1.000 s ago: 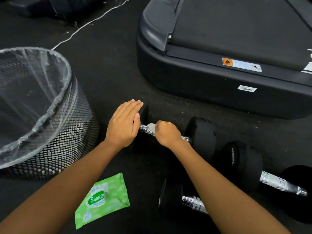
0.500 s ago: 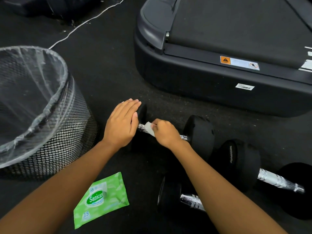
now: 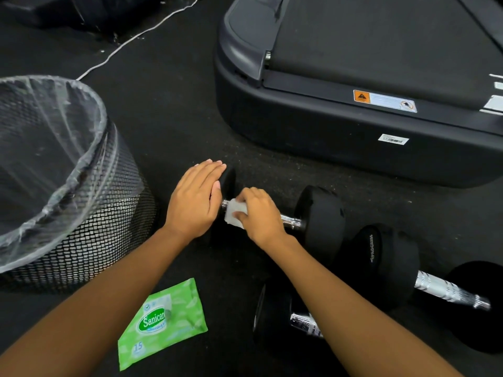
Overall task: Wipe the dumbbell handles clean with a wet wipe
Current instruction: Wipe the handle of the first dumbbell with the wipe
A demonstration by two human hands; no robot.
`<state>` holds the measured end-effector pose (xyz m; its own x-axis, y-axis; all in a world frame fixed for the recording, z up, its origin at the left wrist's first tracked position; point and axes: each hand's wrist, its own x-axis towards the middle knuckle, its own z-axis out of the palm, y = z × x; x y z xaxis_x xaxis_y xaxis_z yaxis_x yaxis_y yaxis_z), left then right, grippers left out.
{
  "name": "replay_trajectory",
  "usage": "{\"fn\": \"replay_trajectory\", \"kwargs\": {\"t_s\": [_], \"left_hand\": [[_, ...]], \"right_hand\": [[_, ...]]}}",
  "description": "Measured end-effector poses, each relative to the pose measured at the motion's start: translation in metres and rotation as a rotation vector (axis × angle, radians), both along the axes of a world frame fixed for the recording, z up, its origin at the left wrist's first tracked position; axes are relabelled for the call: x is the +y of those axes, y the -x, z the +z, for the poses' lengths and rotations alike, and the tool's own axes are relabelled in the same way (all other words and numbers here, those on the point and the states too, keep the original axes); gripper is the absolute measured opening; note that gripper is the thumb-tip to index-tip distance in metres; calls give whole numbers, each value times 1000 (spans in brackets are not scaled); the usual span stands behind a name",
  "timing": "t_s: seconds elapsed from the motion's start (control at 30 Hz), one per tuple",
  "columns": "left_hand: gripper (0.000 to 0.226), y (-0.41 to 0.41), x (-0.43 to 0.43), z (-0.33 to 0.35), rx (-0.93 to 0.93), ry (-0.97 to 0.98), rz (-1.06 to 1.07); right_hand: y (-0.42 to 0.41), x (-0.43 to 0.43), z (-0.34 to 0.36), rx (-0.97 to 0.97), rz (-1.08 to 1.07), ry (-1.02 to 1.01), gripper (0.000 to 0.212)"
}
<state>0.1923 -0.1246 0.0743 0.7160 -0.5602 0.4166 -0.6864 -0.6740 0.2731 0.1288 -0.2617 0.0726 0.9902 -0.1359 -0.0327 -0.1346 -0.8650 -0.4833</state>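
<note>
Fingers of the right hand (image 3: 260, 213) squeeze a small white wet wipe (image 3: 234, 213) around the shiny metal dumbbell handle (image 3: 291, 221); the left hand (image 3: 194, 200) lies flat and open on the black round weight end (image 3: 228, 183).

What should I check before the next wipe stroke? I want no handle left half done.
1. Wipe on the handle: ok, the right hand presses it at the handle's left end.
2. Dumbbell steadied: ok, the left hand lies flat on its left head.
3. Rest of this handle free to wipe: ok, bare chrome shows up to the right head.
4. Underside of the handle wiped: cannot tell, hidden.
5. Other two dumbbells: not ok, nothing touches their handles.
6. Pack and bin nearby: ok, both to the left.
</note>
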Motion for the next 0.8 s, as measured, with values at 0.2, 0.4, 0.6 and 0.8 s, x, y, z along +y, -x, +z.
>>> {"fn": "replay_trajectory", "kwargs": {"t_s": [0.2,0.4,0.6,0.8], "left_hand": [[46,-1,-1,1,12,5,-4],[48,0,-2,7,-16,-68,-8],[49,13,-15,16,-292,-406,-311],[60,45,-30,-17,-43,-340,-277]], "right_hand": [[2,10,-4,-43,101,220,40],[26,-17,0,3,82,319,41],[27,-18,20,71,95,494,40],[32,-33,45,220,222,575,38]]}}
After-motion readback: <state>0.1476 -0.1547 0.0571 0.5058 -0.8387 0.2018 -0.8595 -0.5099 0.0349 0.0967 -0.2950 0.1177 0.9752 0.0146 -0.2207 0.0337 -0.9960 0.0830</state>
